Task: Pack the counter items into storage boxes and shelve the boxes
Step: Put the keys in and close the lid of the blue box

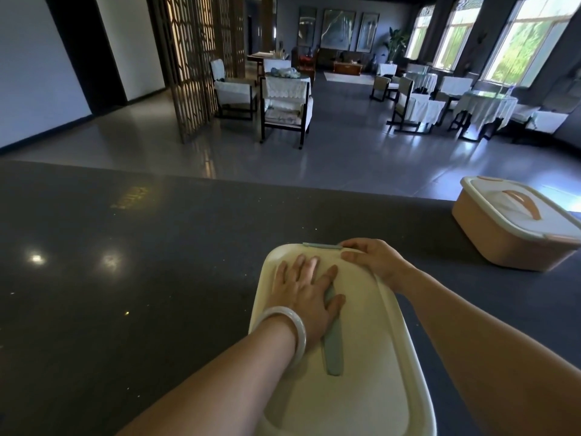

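While cream box (pixel 361 357) sits on bench (pixel 125 262) at 6 o'clock, our left hand (pixel 306 289) presses lid flat, right hand (pixel 374 262) grips far corner; peach box (pixel 515 228) at 2 o'clock.

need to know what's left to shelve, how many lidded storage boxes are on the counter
2. A cream plastic storage box with a green handle sits at the near edge under both hands; a peach plastic box with an orange handle sits at the far right. Others may lie outside the view.
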`<state>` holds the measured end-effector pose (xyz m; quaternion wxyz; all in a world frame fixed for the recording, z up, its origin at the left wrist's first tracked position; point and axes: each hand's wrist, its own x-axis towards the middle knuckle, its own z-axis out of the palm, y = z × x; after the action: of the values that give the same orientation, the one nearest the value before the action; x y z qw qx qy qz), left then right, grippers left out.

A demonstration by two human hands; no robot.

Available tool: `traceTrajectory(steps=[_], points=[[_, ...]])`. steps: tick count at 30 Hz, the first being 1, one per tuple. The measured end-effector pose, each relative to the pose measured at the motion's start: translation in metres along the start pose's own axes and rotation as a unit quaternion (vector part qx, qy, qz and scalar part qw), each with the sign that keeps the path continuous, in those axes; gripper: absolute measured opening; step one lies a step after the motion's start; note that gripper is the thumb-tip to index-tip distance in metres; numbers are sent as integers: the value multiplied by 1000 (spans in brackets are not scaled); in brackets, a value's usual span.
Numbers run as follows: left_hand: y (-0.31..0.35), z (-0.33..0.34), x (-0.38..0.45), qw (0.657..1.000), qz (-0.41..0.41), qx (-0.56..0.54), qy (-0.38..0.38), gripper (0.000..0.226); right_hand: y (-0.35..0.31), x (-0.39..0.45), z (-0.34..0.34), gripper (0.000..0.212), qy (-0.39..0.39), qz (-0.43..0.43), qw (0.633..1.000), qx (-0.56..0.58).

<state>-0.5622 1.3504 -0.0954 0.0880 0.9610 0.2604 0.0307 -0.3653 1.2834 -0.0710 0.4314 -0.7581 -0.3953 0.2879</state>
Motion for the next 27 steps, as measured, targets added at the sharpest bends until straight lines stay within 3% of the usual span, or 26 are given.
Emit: traceTrajectory(steps=[15, 19, 23, 27], points=[[-2, -7, 2, 1000, 21, 9, -4, 60, 6, -1, 7, 8, 76, 27, 995, -60], [-11, -28, 6, 998, 47, 32, -24, 69, 21, -17, 6, 12, 158, 61, 985, -28], [-7, -44, 0, 989, -37, 140, 7, 78, 30, -52, 6, 17, 284, 119, 951, 26], [-14, -45, -37, 989, -118, 82, 31, 70, 26, -93, 7, 24, 387, 174, 905, 35]])
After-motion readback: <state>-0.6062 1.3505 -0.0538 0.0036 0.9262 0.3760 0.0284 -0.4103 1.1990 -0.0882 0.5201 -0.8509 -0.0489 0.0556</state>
